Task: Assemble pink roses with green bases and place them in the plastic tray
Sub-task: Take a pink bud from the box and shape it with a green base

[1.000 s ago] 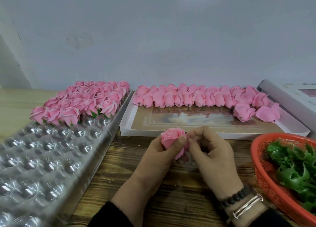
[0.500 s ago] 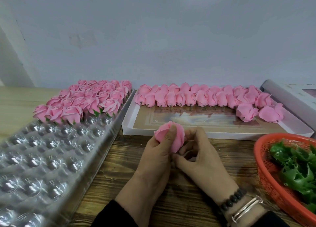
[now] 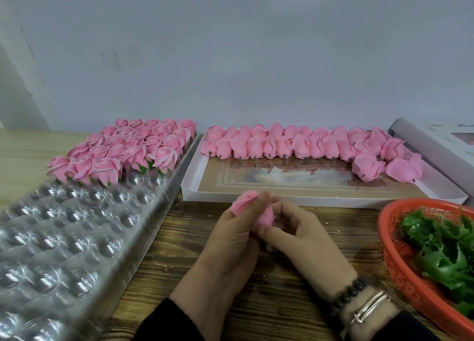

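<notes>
Both hands now lower; left hand (image 3: 232, 240) and right hand (image 3: 302, 238) are pinching soft pink rose head (image 3: 265, 216). Clear plastic blister tray (image 3: 77, 238): 12 o'clock rows filled, most cups waiting.

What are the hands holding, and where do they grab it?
A pink rose. The left hand grips its petals with the thumb across them; the right hand pinches its lower end.

Single view: head-worn wide-angle camera, looking forward and down across the wooden surface (image 3: 295, 312) toward a pale wall (image 3: 230, 58). Close range: both forearms enter from the bottom edge, hands near frame centre. Clear plastic tray (image 3: 77, 250) fills the lower left; red basket (image 3: 415, 284) is cut by the right edge. Straight lines bow outward at the margins.
</notes>
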